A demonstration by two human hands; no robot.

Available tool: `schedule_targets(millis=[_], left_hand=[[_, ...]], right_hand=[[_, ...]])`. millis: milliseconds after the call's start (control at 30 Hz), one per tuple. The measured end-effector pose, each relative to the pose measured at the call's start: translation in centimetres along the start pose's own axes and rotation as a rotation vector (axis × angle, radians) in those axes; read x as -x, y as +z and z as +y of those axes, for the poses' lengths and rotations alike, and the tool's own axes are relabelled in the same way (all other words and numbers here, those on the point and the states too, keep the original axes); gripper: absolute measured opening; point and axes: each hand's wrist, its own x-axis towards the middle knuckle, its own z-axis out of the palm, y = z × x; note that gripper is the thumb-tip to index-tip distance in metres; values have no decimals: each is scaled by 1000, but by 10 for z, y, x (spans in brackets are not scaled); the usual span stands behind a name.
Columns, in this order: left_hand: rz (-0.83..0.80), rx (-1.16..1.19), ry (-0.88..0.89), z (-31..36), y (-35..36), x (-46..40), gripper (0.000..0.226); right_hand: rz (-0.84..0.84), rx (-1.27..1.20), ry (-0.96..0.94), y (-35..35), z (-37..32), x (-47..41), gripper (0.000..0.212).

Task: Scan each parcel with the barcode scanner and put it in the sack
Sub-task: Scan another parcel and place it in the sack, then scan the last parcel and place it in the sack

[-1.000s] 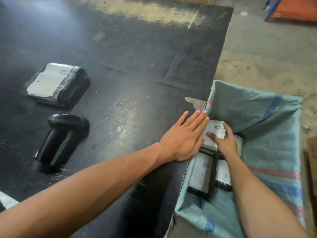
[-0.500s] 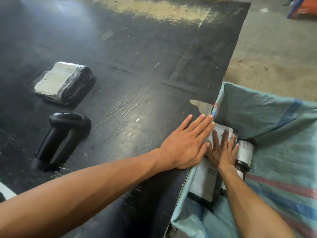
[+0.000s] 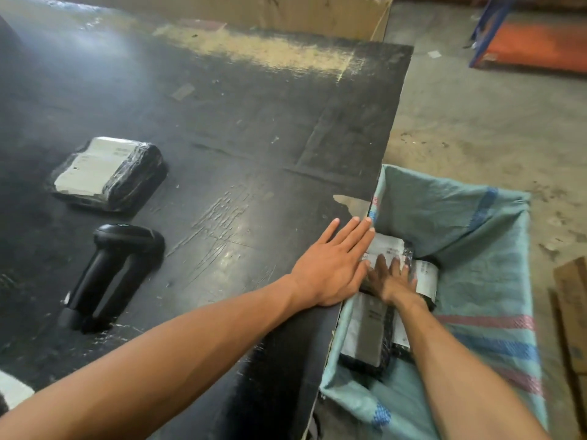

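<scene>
Two hands noted in the head view: left hand (image 3: 330, 268) flat on the counter (image 3: 222, 128) edge, right hand (image 3: 389, 277) pressing flat, fingers straight, on parcels (image 3: 365, 328) inside the sack (image 3: 476, 242); one parcel (image 3: 108, 173) and scanner (image 3: 108, 274) lie on the counter.

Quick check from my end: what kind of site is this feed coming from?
Most likely a parcel sorting area in a warehouse. A wrapped parcel and a barcode scanner lie on a worn black table, a woven sack beside it holds more parcels, and blue-and-orange racking stands on the bare concrete floor.
</scene>
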Motion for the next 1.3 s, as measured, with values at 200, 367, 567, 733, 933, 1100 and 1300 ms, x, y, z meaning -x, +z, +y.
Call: schedule_targets(millis=[200, 367, 567, 733, 933, 1100, 1300], left_hand=[[-30, 22, 1, 1, -6, 0, 62], [-42, 20, -5, 1, -10, 1, 63], [23, 190, -18, 1, -18, 9, 66], [64, 376, -29, -11, -41, 26, 52], [-5, 149, 8, -65, -91, 49, 56], [100, 85, -25, -135, -147, 70, 52], [188, 88, -156, -235, -198, 108, 52]], right_hand=[[-13, -76, 105, 3, 23, 49, 71], [6, -141, 121, -1, 28, 88, 73], [90, -293, 69, -2, 11, 141, 78], [226, -326, 84, -22, -18, 197, 71], [364, -321, 113, -43, -72, 239, 63], [478, -260, 42, -52, -148, 254, 60], [517, -160, -81, -49, -249, 249, 58]])
